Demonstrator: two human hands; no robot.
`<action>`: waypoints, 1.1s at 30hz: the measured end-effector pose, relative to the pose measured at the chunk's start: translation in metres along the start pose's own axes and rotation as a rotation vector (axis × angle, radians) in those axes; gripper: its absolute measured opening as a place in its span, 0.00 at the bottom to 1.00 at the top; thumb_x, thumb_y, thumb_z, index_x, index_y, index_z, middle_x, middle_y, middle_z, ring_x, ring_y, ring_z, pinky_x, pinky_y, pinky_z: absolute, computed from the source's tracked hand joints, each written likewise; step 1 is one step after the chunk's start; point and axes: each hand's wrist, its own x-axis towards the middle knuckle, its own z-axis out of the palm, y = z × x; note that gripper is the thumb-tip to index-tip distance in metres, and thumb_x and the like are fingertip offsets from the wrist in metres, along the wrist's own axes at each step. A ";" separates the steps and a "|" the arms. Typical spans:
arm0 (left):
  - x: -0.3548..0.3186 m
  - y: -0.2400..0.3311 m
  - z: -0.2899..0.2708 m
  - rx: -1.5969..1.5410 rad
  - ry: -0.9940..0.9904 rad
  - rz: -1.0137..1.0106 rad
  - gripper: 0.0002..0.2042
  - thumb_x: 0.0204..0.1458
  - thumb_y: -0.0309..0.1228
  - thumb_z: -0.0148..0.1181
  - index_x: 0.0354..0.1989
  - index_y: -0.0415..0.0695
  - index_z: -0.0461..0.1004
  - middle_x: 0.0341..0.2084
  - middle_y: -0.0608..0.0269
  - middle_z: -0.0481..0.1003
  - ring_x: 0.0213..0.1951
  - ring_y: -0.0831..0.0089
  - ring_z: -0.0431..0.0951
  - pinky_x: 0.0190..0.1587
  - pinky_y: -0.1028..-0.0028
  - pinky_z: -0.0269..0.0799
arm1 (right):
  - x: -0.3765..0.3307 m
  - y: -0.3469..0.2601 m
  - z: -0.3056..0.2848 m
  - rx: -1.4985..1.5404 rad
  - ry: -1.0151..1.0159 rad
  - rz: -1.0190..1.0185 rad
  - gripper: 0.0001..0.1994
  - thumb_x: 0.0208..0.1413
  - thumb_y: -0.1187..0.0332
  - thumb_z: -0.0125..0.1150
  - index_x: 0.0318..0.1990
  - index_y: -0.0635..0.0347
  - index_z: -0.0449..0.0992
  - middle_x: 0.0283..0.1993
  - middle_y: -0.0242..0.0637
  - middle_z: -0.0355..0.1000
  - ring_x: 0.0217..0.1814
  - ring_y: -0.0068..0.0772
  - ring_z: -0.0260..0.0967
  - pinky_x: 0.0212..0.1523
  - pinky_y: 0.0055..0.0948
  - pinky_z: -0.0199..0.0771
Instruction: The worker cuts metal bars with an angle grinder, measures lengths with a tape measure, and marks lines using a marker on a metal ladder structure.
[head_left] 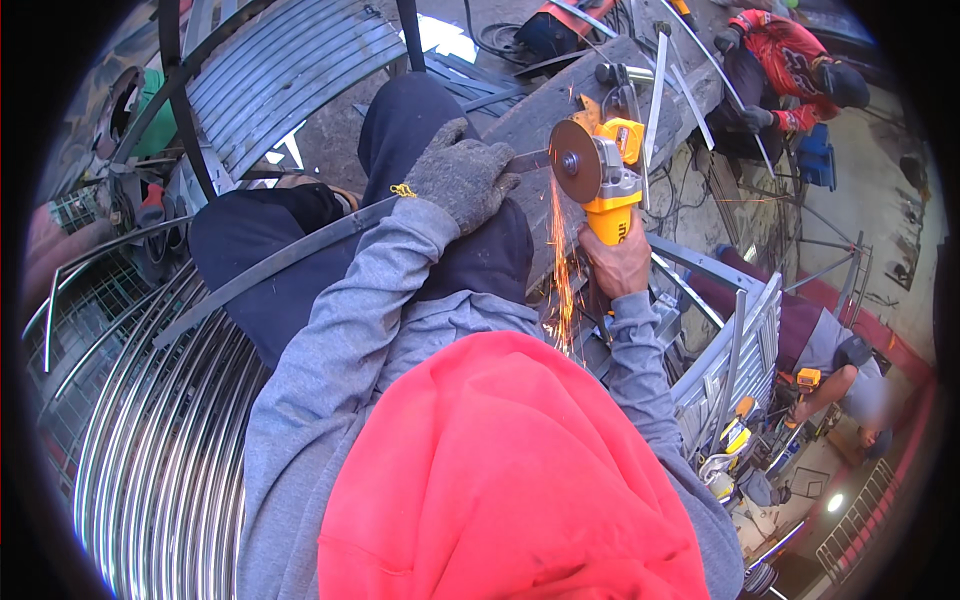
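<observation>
My left hand, in a dark grey knitted glove, is closed around a flat metal bar. The bar runs from the lower left across my lap, and its far end sticks out past my fingers to the disc. My bare right hand grips the yellow body of an angle grinder. Its brown cutting disc meets the bar's end, and orange sparks stream down toward me from there. The fingers under the grinder are partly hidden.
Curved shiny metal tubes lie at the left, below a ribbed metal panel. A worn wooden bench holds metal strips. One person in red works at the far right; another holds a yellow power tool. Cables lie near the bench.
</observation>
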 end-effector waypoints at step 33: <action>0.002 -0.002 0.003 0.005 0.017 0.018 0.18 0.61 0.45 0.59 0.52 0.47 0.77 0.39 0.54 0.83 0.48 0.60 0.82 0.70 0.58 0.57 | -0.009 0.005 -0.004 -0.025 -0.031 0.027 0.28 0.47 0.54 0.72 0.49 0.63 0.70 0.42 0.59 0.79 0.45 0.63 0.79 0.46 0.49 0.78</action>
